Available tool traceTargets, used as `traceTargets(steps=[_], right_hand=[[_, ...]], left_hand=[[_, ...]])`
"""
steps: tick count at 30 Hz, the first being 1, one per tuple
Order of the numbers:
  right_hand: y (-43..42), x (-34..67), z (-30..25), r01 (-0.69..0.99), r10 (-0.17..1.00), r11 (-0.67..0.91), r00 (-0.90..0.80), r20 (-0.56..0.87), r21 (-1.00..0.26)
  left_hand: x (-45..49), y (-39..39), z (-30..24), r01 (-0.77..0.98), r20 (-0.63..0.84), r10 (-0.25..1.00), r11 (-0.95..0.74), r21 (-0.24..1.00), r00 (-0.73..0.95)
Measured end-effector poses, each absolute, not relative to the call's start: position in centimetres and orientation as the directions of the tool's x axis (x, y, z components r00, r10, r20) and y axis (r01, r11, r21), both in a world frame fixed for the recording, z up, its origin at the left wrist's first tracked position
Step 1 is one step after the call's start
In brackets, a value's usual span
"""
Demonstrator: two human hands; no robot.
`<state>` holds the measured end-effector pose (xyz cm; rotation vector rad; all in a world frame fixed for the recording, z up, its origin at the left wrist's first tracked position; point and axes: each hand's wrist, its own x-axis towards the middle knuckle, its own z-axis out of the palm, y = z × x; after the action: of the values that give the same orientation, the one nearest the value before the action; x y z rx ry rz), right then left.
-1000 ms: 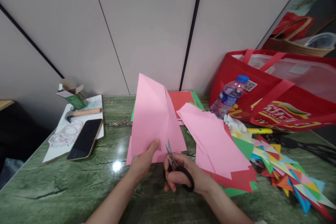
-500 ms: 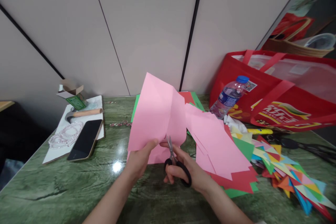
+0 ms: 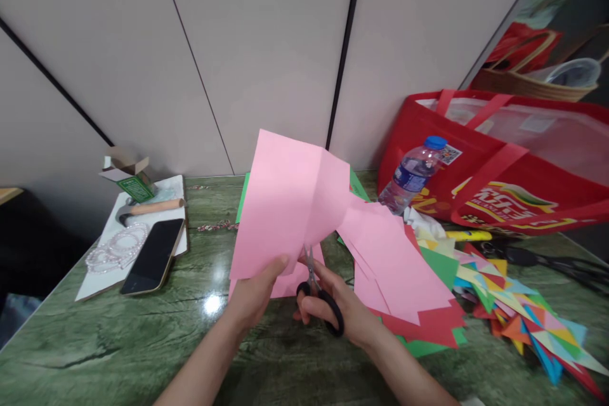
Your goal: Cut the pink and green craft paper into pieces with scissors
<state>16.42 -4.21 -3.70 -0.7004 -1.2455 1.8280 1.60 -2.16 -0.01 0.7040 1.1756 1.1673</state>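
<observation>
A creased sheet of pink paper [image 3: 280, 203] stands raised in front of me, its lower edge pinched by my left hand [image 3: 259, 288]. My right hand [image 3: 333, 301] grips black-handled scissors [image 3: 312, 276], with fingers through the loops. The blades point up and meet the sheet's lower edge near the fold, where the paper parts. More pink paper [image 3: 290, 283] lies flat on the table underneath. To the right, cut pink sheets [image 3: 399, 260] overlap on red paper [image 3: 438, 328] and green paper [image 3: 428, 349].
On the left are a phone [image 3: 155, 255], a hammer [image 3: 157, 207], beaded strings [image 3: 117, 247] and a small green box [image 3: 136, 185]. At right stand a water bottle [image 3: 412, 176] and a red bag [image 3: 480, 165], with folded colourful paper pieces [image 3: 533, 311] before them.
The scissors have moved slightly along the pink sheet's lower edge. The sheet's right half has swung outward and up, flattening out to the right. The view has shifted a little.
</observation>
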Motion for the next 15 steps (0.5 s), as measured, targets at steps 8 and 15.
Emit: traceTargets(steps=[8,15], right_hand=[[-4.1,16.4,-3.6,-0.298,0.852,-0.175,-0.523,0.007,-0.938],[-4.0,16.2,-3.2,-0.234,0.911,-0.05,-0.408,0.052,-0.971]], left_hand=[[1.8,-2.2,0.0,-0.36,-0.204,0.977,0.213,0.908,0.062],[2.2,-2.6,-1.0,-0.305,-0.265,0.96,0.28,0.91,0.091]])
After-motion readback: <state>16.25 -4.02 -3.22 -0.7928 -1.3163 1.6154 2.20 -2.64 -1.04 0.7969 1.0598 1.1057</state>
